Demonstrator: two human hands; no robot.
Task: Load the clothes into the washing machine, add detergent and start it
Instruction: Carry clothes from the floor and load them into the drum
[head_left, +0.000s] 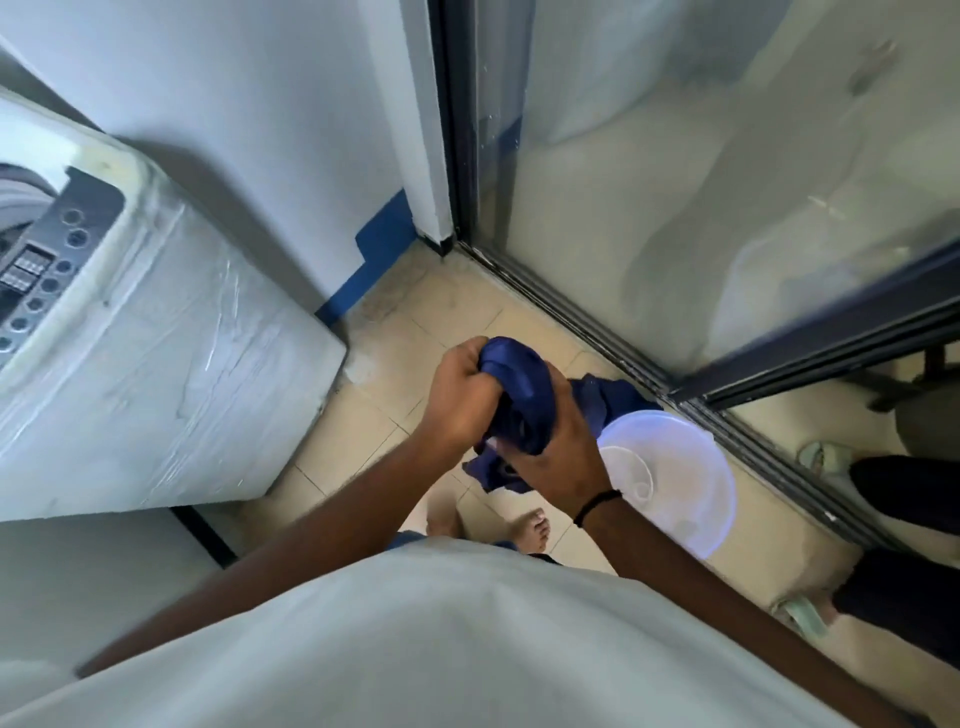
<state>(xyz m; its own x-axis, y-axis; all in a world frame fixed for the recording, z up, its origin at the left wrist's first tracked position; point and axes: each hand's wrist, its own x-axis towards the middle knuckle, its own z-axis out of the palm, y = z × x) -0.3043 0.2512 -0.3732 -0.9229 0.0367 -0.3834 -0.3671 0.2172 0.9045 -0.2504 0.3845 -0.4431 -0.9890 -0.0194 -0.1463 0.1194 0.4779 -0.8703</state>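
Gripping navy garment (524, 400) w/ left hand (460, 397) & right hand (558, 452) above white bucket (691, 499)

My torso carries a plain white shirt (441, 649), loose, no print visible. Both forearms are bare, no sleeves reaching them. A thin black band (597, 506) circles my right wrist. Blue shorts edge (410, 538) shows at 12 o'clock of the shirt hem. Feet (532, 527) bare.
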